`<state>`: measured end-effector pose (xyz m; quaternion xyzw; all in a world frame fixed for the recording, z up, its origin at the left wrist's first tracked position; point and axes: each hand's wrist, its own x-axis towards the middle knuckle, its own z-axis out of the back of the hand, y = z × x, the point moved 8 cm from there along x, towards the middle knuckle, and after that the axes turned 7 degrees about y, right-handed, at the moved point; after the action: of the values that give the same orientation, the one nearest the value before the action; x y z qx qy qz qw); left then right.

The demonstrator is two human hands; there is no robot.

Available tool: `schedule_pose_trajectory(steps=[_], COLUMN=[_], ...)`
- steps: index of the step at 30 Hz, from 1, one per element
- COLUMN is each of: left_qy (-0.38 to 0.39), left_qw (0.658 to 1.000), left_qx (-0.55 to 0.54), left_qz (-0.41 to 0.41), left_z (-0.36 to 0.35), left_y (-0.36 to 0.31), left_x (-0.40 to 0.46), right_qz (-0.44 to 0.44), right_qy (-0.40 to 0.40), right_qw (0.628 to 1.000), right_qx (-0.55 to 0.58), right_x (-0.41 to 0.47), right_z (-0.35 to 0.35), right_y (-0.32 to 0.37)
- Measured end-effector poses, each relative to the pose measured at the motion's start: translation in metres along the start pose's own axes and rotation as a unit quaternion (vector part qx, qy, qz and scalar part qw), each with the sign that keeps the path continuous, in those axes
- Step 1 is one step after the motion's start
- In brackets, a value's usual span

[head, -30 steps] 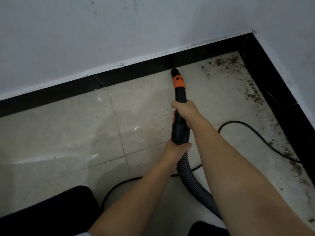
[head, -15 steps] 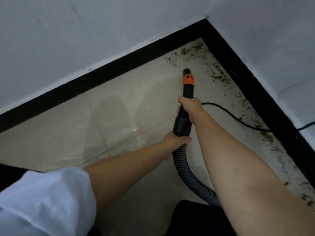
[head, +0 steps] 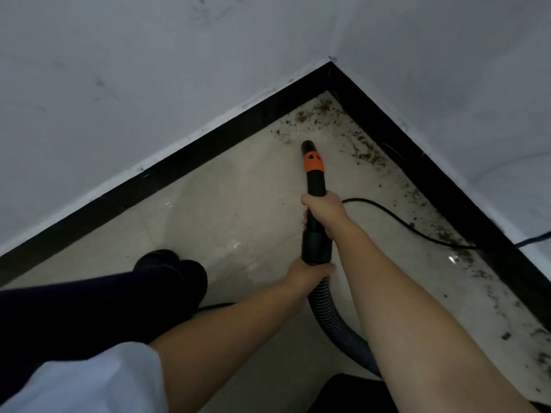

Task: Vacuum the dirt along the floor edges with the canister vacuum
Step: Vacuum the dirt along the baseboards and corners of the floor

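Gripping the black vacuum wand (head: pixel 315 204) with both hands: right hand (head: pixel 325 210) curled round the upper tube, just below the orange collar (head: pixel 313 163); left hand (head: pixel 307 274) wrapped where the wand's thick cuff meets the ribbed grey hose (head: pixel 334 326). Hose curves near and right, under the right forearm. Nozzle tip (head: pixel 306 145) points far, toward the room corner, near the brown dirt (head: pixel 316 113) scattered there; cannot tell if it touches the tile floor (head: pixel 208 210). More dirt trails along the right-hand black baseboard (head: pixel 447 186). Black power cord (head: pixel 396 219) runs right across the floor to that baseboard. Dark trouser leg (head: pixel 89 311) and shoe at left.
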<state>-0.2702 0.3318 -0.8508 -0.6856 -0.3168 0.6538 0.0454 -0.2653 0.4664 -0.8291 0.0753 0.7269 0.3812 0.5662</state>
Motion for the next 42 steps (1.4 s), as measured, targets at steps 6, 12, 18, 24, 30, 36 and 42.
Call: schedule_pose_trajectory(steps=[6, 12, 18, 24, 30, 36, 42], left_qy=[-0.005, 0.014, 0.070, 0.089, 0.062, -0.008, -0.017], left_qw=[1.000, 1.000, 0.994, 0.994, 0.998, 0.998, 0.996], left_qx=[0.003, -0.005, 0.089, 0.071, 0.028, -0.055, -0.088], left_qz=[0.017, 0.005, 0.007, -0.001, 0.001, 0.000, -0.006], left_z=[0.031, 0.045, 0.043, 0.017, 0.016, 0.039, 0.056], left_y=[0.008, -0.007, -0.020, -0.038, -0.037, -0.022, -0.023], left_x=[0.000, -0.007, 0.001, -0.001, 0.000, -0.005, -0.005], right_qz=[-0.005, -0.003, 0.002, 0.002, -0.004, -0.013, -0.001], right_qy=[0.005, -0.016, -0.112, -0.123, -0.070, 0.008, 0.031], right_qw=[1.000, 1.000, 0.990, 0.989, 0.997, 1.000, 0.999], right_qx=[-0.014, 0.002, 0.082, 0.087, 0.046, -0.017, -0.023], right_x=[0.002, -0.001, -0.001, -0.004, 0.003, 0.012, 0.020], right_z=[-0.035, -0.048, -0.014, 0.014, 0.002, -0.048, -0.067], right_y=[-0.004, 0.008, 0.001, 0.014, 0.025, 0.020, 0.026])
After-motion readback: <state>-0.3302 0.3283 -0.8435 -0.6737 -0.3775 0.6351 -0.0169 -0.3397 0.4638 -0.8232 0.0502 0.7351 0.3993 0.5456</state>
